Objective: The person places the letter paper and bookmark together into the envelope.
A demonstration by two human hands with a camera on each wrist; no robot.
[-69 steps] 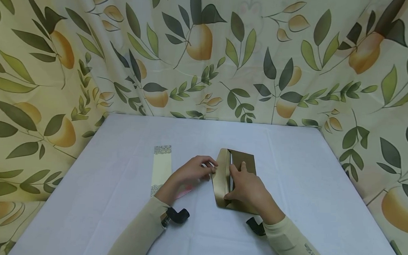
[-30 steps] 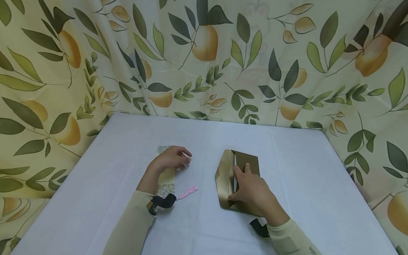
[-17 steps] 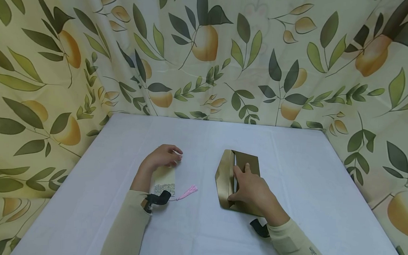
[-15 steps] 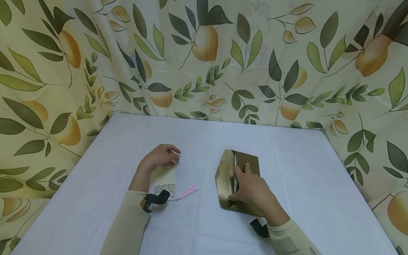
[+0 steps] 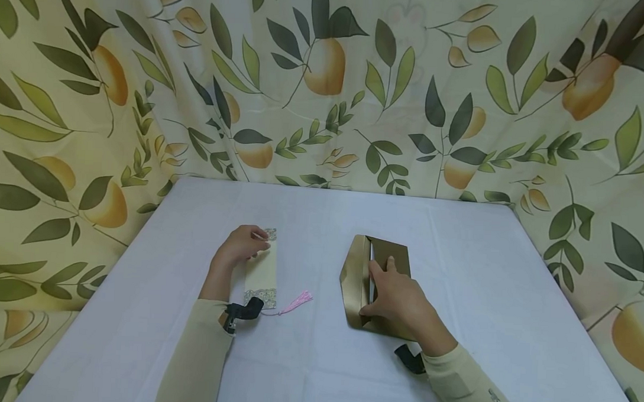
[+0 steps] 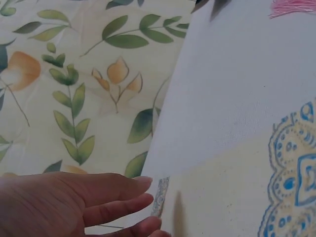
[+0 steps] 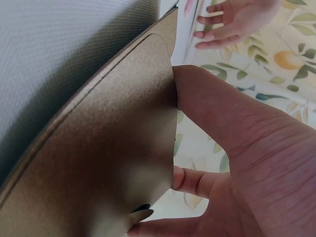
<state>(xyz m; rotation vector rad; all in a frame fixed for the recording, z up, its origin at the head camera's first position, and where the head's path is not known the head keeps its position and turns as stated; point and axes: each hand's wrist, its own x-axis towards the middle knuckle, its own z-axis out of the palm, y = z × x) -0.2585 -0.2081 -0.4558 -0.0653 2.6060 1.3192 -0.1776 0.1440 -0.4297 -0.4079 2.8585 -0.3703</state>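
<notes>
In the head view, a cream bookmark point(image 5: 261, 270) with patterned bands lies left of centre, its pink tassel point(image 5: 298, 302) trailing to the right. My left hand point(image 5: 240, 244) hovers at its upper left edge, fingers loosely bent over the card. The left wrist view shows those fingertips by the bookmark point(image 6: 217, 197) and its blue lace-like print, with nothing gripped; contact is unclear. To the right lies a gold envelope point(image 5: 353, 285), flap spread leftward. My right hand point(image 5: 398, 295) pinches its front panel between thumb and fingers, and the pocket gapes, showing a pale strip inside.
A white cloth covers the table point(image 5: 316, 360). Behind and at the sides hangs a curtain point(image 5: 325, 118) printed with leaves and fruit. Black cameras sit on both wrists.
My left hand has left the envelope's flap and moved left to the bookmark, then slid across it toward its left edge. My right hand stays on the envelope.
</notes>
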